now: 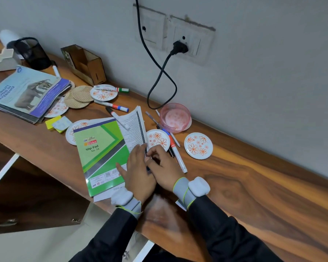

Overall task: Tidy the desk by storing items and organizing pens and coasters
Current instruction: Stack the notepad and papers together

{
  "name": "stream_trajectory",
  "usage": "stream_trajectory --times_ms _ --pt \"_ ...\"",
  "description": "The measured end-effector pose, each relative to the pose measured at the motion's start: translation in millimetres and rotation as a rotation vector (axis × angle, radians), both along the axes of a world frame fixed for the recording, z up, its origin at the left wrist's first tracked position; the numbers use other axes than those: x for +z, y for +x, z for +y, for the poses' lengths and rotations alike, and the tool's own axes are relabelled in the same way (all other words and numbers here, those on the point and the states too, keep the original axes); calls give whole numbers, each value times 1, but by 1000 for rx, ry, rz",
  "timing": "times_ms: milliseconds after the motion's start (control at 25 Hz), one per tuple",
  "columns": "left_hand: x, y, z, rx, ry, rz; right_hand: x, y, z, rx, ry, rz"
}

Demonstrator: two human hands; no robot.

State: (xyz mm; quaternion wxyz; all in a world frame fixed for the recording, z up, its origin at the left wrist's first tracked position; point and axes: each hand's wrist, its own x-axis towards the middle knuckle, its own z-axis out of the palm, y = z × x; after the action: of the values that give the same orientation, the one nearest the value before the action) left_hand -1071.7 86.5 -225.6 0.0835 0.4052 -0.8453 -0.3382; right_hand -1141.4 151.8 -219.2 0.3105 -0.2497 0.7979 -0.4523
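Note:
A printed booklet (133, 129) lies half open across a green slip pad (100, 154) on the wooden desk (254, 186). My left hand (138, 171) presses flat on the booklet's near end. My right hand (164, 167) curls its fingers round the booklet's near right corner. A black-capped marker (119, 119) lies on the booklet. Two more markers (112, 106) (112, 89) lie behind it, and several pens (175, 150) lie beside my right hand. White flowered coasters (157, 138) (198, 145) (103, 93) and woven coasters (80, 95) are scattered about.
A pink basket (175, 118) stands near the wall. A wooden holder (85, 65) and a black mesh cup (32, 52) stand at the back left. Magazines (25, 91) and sticky notes (58, 124) lie at the left. A cabinet door (27, 195) hangs open below. A black cable (159, 72) loops down.

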Motion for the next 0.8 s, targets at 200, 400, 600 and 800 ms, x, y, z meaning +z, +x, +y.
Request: stream_trajectory --times_ms 200,400,600,800 --pt "-6 -8 -5 -55 -64 -24 3 -19 13 -83 28 73" --pt "-8 -2 -4 -108 -80 -67 -1 -19 27 -88 94 210" --pt "5 7 0 -205 -43 -20 -1 -5 18 -45 118 267" --pt "10 31 -10 -159 -20 154 6 4 6 42 92 306"
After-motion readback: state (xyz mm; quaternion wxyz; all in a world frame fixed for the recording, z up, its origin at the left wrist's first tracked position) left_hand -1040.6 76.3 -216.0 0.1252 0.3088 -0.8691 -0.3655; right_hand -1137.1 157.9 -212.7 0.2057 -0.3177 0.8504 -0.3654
